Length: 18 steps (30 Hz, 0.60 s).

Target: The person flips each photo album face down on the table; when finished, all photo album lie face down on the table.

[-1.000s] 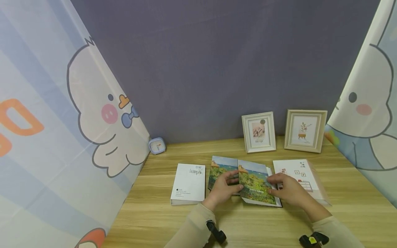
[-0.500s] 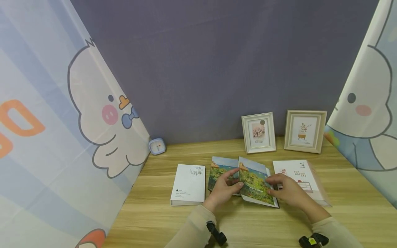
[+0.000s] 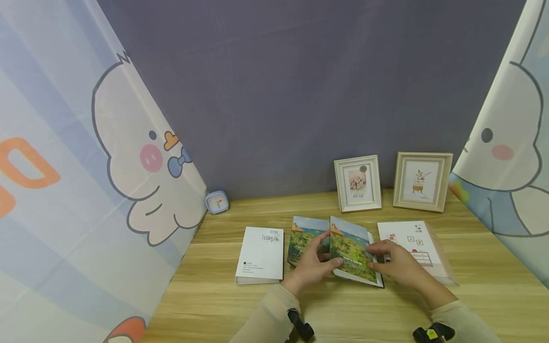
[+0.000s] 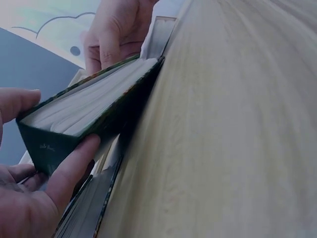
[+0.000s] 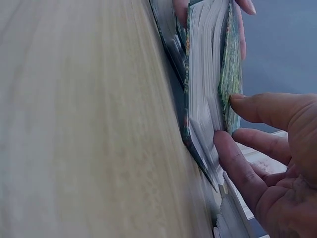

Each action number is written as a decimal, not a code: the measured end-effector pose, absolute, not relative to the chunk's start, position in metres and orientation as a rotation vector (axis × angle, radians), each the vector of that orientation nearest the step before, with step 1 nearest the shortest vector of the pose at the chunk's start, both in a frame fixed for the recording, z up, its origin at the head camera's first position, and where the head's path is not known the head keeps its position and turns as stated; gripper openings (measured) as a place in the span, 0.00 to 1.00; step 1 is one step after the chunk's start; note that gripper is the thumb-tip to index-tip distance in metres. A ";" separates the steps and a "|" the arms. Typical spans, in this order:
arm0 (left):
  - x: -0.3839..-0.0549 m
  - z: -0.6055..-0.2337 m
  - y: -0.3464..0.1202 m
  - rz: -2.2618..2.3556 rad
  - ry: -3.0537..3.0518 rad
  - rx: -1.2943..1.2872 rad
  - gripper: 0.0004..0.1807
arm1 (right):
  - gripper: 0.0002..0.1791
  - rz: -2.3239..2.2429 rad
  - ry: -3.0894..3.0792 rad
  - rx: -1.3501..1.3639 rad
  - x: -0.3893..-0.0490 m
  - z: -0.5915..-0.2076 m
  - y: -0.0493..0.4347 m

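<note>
Both hands hold a photo album [image 3: 351,247] with a painted garden-and-sea cover, its spine side raised above the table. My left hand [image 3: 310,267] grips the spine side, thumb on the front cover; the left wrist view shows another finger under the dark green spine [image 4: 47,148]. My right hand [image 3: 401,263] pinches the front cover at the opposite edge. In the right wrist view its thumb lies on the cover and a finger touches the white pages [image 5: 205,64]. A second matching album [image 3: 305,233] lies to the left, partly covered by my left hand.
A white album [image 3: 261,255] lies at left, and a white-and-pink one [image 3: 411,243] lies close by my right hand. Two picture frames [image 3: 358,183] [image 3: 422,181] stand at the back. A small blue clock [image 3: 217,202] sits at the back left of the wooden table [image 3: 206,305].
The held album has tilted up slightly at its spine side, and its lower right corner has shifted a little left. My left thumb has moved farther onto the cover. The right hand stays nearly in place.
</note>
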<state>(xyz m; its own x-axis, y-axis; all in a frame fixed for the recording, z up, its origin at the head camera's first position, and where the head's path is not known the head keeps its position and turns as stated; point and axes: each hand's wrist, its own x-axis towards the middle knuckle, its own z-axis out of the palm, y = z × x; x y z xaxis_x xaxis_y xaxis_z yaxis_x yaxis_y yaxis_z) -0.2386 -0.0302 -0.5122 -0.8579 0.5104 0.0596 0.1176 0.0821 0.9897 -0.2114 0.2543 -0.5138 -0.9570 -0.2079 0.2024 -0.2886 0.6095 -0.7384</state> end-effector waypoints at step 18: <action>-0.237 -0.519 -0.027 1.972 2.019 0.529 0.50 | 0.24 1.319 -2.688 0.426 -0.210 -0.515 0.252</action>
<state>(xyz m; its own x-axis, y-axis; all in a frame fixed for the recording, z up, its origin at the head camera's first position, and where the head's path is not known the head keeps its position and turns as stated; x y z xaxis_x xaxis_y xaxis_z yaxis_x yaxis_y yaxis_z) -0.2369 -0.0273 -0.5188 -0.8970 0.4378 0.0608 0.0713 0.0074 0.9974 -0.2102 0.2524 -0.5150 -0.9536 -0.1984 0.2263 -0.3004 0.5813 -0.7562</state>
